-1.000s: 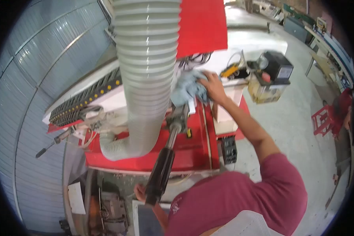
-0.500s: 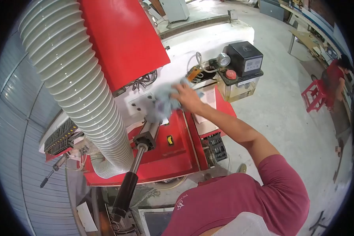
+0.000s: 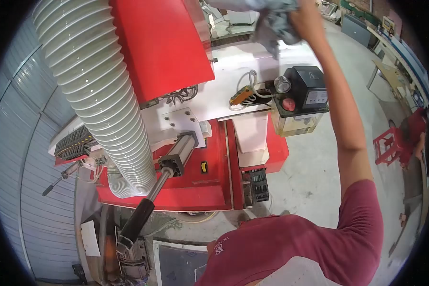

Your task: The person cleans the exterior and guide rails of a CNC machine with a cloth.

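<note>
Gripping a crumpled grey-blue cloth point(image 3: 276, 26), the right hand point(image 3: 308, 20) is up high, with its fingers curled into it. The cloth hangs in front of the long white metal beam point(image 3: 217, 102) — I can't tell if they touch. Lower down, 1 boxy black pump point(image 3: 308, 86) sits on a see-through tank point(image 3: 295, 126), by a round red knob point(image 3: 288, 104). The left hand is out of sight — I can't tell if it is open or closed.
</note>
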Motion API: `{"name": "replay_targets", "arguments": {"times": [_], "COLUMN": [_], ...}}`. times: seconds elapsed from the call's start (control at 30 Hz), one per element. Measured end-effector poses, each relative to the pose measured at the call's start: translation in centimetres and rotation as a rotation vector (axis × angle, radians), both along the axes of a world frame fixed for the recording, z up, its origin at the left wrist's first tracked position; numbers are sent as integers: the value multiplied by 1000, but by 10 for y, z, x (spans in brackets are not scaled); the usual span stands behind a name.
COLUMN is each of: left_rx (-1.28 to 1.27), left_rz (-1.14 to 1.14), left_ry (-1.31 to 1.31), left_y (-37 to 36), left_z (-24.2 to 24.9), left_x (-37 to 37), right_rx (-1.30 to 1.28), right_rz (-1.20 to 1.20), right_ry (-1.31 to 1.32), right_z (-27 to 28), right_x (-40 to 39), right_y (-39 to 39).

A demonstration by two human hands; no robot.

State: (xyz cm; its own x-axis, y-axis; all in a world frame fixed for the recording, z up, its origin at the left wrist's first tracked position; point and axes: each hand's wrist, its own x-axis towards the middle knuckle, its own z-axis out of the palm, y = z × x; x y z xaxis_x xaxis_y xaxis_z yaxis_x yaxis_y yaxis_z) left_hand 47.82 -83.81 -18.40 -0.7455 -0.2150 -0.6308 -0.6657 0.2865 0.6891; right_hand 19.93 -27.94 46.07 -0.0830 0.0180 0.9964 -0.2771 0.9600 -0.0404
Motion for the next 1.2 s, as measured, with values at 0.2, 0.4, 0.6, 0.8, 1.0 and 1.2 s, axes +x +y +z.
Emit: {"name": "replay_targets", "arguments": {"times": [0.2,0.4,0.6,0.8,1.0,1.2], "left_rx": [5,-36,-111,-186,-311,-516], "left_rz": [-145,-261,-418,-561,-773,-1015], "left_ry": [-27,-73,-78,-65,76,327], "left_y": [49,94,125,147,148,128], "left_z": [-8,-28,-49,-57,-69,-89], "left_x": [-11,-3,24,26,15,3], "right_rx": [266,403,553,284,274,8], "right_rz": [-12,4,-160,-540,-300,-21], "right_ry": [-970,-824,-670,-761,-523,-802], "right_z": [-49,-59,-70,-55,-49,-156], "right_x": [-58,-33,29,82,63,5], "right_y": [-56,19,134,253,221,228]}}
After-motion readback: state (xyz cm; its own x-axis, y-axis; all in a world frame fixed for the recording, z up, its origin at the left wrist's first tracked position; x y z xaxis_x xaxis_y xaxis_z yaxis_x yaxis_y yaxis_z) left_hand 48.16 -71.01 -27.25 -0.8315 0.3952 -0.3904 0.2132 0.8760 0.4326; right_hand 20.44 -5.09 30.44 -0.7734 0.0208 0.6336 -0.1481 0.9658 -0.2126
